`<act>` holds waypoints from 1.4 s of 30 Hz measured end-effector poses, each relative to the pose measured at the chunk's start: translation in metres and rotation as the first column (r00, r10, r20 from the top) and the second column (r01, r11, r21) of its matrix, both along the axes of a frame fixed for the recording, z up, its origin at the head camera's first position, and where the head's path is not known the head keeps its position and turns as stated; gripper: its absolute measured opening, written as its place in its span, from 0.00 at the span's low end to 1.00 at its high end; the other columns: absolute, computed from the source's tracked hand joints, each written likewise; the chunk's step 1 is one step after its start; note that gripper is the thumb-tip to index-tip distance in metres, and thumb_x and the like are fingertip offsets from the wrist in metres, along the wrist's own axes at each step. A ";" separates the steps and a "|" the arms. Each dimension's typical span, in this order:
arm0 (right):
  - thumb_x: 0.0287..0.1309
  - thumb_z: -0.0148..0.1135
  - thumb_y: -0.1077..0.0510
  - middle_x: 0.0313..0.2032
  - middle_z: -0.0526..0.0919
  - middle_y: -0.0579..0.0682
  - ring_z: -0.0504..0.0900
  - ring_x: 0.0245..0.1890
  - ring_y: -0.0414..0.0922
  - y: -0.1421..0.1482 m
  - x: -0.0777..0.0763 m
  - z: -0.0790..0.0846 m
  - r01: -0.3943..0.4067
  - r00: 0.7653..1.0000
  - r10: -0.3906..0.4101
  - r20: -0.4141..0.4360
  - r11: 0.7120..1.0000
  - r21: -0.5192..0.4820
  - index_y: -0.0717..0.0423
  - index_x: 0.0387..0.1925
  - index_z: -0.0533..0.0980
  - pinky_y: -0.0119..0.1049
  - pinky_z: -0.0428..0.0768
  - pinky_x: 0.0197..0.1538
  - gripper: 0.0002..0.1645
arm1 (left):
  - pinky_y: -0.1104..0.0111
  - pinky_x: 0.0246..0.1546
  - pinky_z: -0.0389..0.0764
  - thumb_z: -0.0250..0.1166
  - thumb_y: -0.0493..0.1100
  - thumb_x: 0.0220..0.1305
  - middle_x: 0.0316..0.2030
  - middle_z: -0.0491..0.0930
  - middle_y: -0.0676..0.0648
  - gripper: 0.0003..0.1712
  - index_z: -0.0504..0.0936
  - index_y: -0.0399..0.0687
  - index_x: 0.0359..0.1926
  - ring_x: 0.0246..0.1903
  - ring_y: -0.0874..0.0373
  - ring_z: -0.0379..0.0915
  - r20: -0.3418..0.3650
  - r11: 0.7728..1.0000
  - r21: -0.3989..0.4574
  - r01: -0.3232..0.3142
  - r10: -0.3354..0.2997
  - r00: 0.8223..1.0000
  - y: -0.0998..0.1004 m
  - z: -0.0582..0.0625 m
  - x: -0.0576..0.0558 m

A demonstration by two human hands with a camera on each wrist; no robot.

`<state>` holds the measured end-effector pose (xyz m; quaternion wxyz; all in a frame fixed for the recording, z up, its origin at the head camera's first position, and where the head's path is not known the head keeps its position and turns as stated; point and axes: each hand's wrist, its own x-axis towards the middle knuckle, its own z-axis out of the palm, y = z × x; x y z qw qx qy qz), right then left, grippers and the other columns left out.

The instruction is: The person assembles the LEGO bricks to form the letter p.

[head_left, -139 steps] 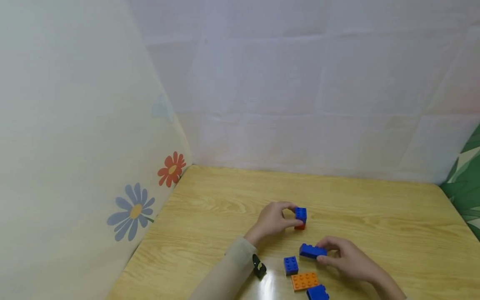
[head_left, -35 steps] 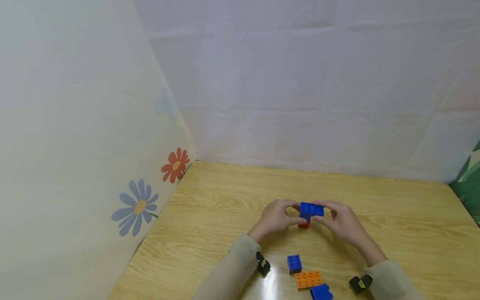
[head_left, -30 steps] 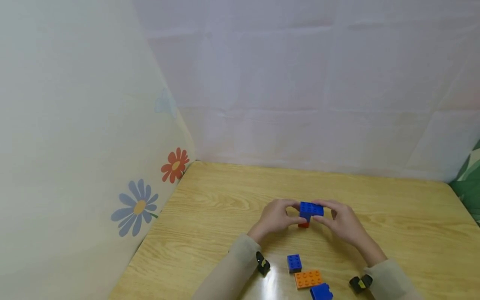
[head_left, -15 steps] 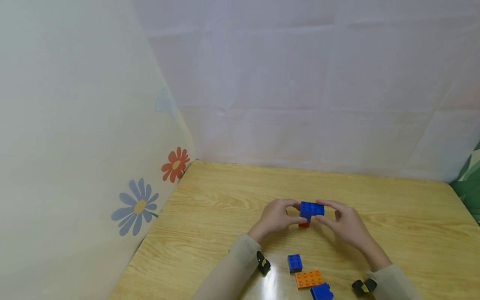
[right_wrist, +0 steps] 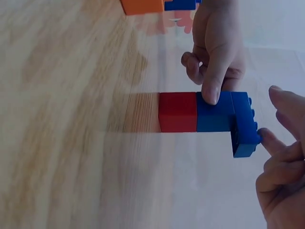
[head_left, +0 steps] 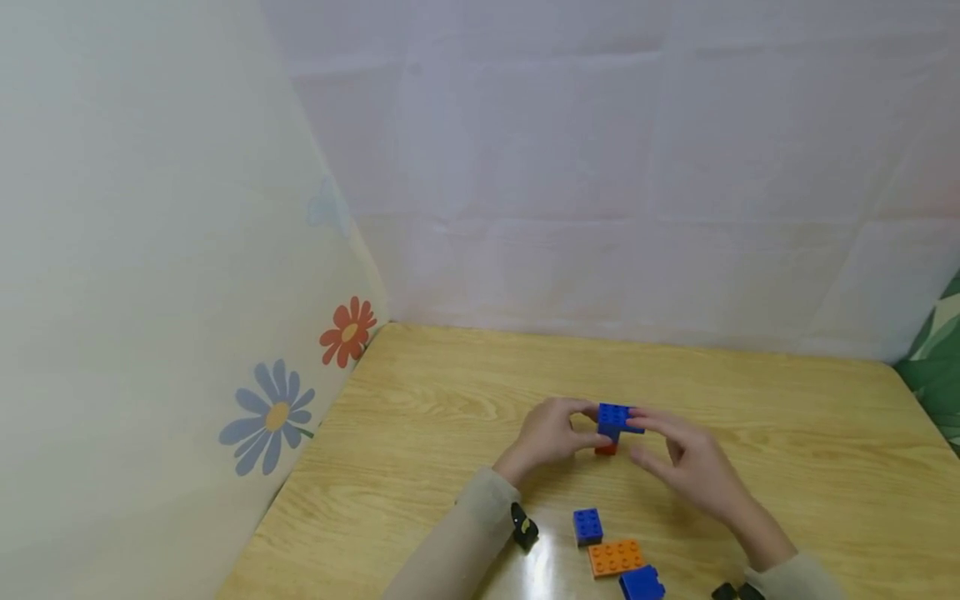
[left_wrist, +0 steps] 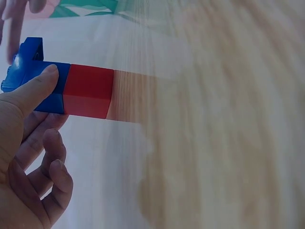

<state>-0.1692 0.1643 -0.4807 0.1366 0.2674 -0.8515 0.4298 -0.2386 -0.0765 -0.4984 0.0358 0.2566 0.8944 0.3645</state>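
On the wood-grain table (head_left: 450,383), the left hand (head_left: 551,431) pinches an upright stack (head_left: 611,428) while the right hand (head_left: 701,471), thumb spread wide from its fingers, touches the top: a long blue block (right_wrist: 244,121) overhanging the gripped, smaller blue block (right_wrist: 217,119), red block (right_wrist: 177,113) lowest.

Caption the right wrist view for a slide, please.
Left hand pinching the middle brick above the red brick, with the right hand beside the overhanging top brick.
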 end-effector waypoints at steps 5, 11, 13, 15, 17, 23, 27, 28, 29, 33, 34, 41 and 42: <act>0.59 0.77 0.58 0.58 0.84 0.56 0.59 0.17 0.28 -0.007 0.009 0.001 -0.069 0.998 0.069 -0.012 0.998 0.012 0.52 0.58 0.84 0.28 0.67 0.20 0.24 | 0.72 0.39 0.78 0.75 0.59 0.63 0.47 0.86 0.62 0.22 0.89 0.59 0.55 0.38 0.68 0.80 -0.014 1.000 -0.022 0.003 -0.003 1.000 0.000 -0.001 0.001; 0.59 0.78 0.57 0.58 0.85 0.52 0.72 0.27 0.28 -0.013 0.016 -0.004 -0.170 0.985 0.172 -0.028 0.983 0.065 0.49 0.59 0.83 0.30 0.80 0.35 0.26 | 0.71 0.43 0.79 0.75 0.59 0.64 0.48 0.86 0.62 0.23 0.88 0.58 0.56 0.43 0.67 0.81 -0.008 1.000 -0.018 -0.005 0.004 1.000 -0.001 -0.001 0.001; 0.60 0.77 0.57 0.57 0.85 0.51 0.76 0.30 0.33 -0.015 0.018 -0.005 -0.207 0.978 0.207 0.000 0.975 0.084 0.48 0.59 0.83 0.34 0.83 0.41 0.26 | 0.71 0.43 0.79 0.75 0.59 0.63 0.48 0.86 0.62 0.23 0.88 0.57 0.56 0.44 0.67 0.81 -0.007 1.000 -0.017 -0.008 0.008 1.000 -0.001 -0.001 0.001; 0.61 0.77 0.56 0.56 0.86 0.50 0.79 0.34 0.38 -0.017 0.020 -0.007 -0.240 0.970 0.236 0.050 0.966 0.093 0.50 0.59 0.83 0.38 0.84 0.44 0.24 | 0.70 0.45 0.79 0.75 0.60 0.62 0.48 0.86 0.63 0.24 0.88 0.57 0.56 0.46 0.66 0.81 -0.009 1.000 -0.016 -0.012 0.012 1.000 0.000 -0.001 0.001; 0.63 0.75 0.53 0.55 0.86 0.50 0.81 0.37 0.41 -0.019 0.022 -0.009 -0.271 0.959 0.261 0.107 0.958 0.095 0.52 0.58 0.83 0.40 0.84 0.44 0.23 | 0.70 0.47 0.79 0.75 0.61 0.62 0.47 0.86 0.63 0.25 0.88 0.57 0.56 0.48 0.66 0.80 -0.013 1.000 -0.021 -0.015 0.014 1.000 0.000 0.000 0.001; 0.66 0.71 0.43 0.56 0.85 0.40 0.83 0.57 0.44 -0.024 0.026 -0.010 -0.311 0.933 0.271 0.236 0.938 0.154 0.49 0.57 0.83 0.46 0.82 0.55 0.24 | 0.72 0.44 0.78 0.76 0.60 0.62 0.47 0.86 0.62 0.24 0.88 0.57 0.55 0.44 0.67 0.81 -0.022 0.999 -0.033 -0.011 0.011 1.000 0.000 0.000 0.001; 0.66 0.69 0.39 0.55 0.84 0.38 0.82 0.57 0.45 -0.028 0.031 -0.009 -0.336 0.917 0.273 0.291 0.922 0.194 0.47 0.56 0.84 0.49 0.81 0.57 0.25 | 0.72 0.41 0.78 0.75 0.60 0.62 0.46 0.86 0.63 0.23 0.89 0.58 0.54 0.41 0.67 0.80 -0.025 0.999 -0.033 -0.006 0.005 1.000 0.000 0.000 0.000; 0.66 0.68 0.37 0.55 0.84 0.38 0.82 0.57 0.44 -0.029 0.031 -0.009 -0.338 0.914 0.268 0.306 0.918 0.206 0.47 0.56 0.84 0.50 0.80 0.58 0.25 | 0.72 0.41 0.78 0.75 0.60 0.62 0.46 0.86 0.63 0.23 0.89 0.58 0.54 0.41 0.67 0.80 -0.024 0.999 -0.033 -0.005 0.004 1.000 0.000 0.000 0.000; 0.66 0.68 0.36 0.55 0.84 0.36 0.82 0.57 0.44 -0.030 0.031 -0.010 -0.340 0.909 0.261 0.326 0.915 0.215 0.46 0.56 0.84 0.51 0.80 0.58 0.26 | 0.72 0.42 0.78 0.75 0.61 0.62 0.46 0.86 0.63 0.23 0.89 0.58 0.54 0.42 0.67 0.80 -0.026 0.999 -0.033 -0.005 0.004 1.000 -0.001 0.000 0.001; 0.65 0.68 0.35 0.53 0.84 0.33 0.81 0.57 0.42 -0.034 0.032 -0.012 -0.349 0.899 0.251 0.359 0.906 0.239 0.43 0.55 0.84 0.52 0.79 0.59 0.25 | 0.72 0.42 0.77 0.76 0.61 0.62 0.46 0.86 0.63 0.24 0.89 0.58 0.55 0.42 0.68 0.79 -0.023 1.000 -0.028 -0.009 0.008 1.000 -0.001 0.000 0.001; 0.65 0.68 0.36 0.53 0.83 0.32 0.81 0.57 0.41 -0.035 0.032 -0.013 -0.353 0.897 0.255 0.360 0.905 0.239 0.42 0.55 0.85 0.52 0.79 0.59 0.24 | 0.72 0.41 0.78 0.76 0.61 0.62 0.46 0.86 0.63 0.25 0.88 0.57 0.55 0.41 0.68 0.79 -0.022 1.000 -0.026 -0.009 0.008 1.000 -0.001 0.000 0.001; 0.64 0.71 0.40 0.50 0.84 0.29 0.82 0.56 0.39 -0.038 0.033 -0.016 -0.358 0.896 0.260 0.360 0.902 0.242 0.38 0.52 0.85 0.51 0.79 0.59 0.17 | 0.72 0.39 0.77 0.76 0.61 0.61 0.46 0.86 0.63 0.24 0.89 0.58 0.55 0.38 0.68 0.78 -0.022 1.000 -0.027 -0.005 0.004 1.000 -0.001 -0.001 0.000; 0.64 0.72 0.40 0.50 0.84 0.29 0.82 0.56 0.39 -0.038 0.033 -0.016 -0.356 0.897 0.256 0.361 0.902 0.244 0.38 0.52 0.85 0.51 0.79 0.59 0.17 | 0.73 0.39 0.77 0.76 0.61 0.61 0.46 0.86 0.63 0.24 0.89 0.58 0.55 0.38 0.69 0.78 -0.022 1.000 -0.027 -0.004 0.004 1.000 0.000 -0.001 0.000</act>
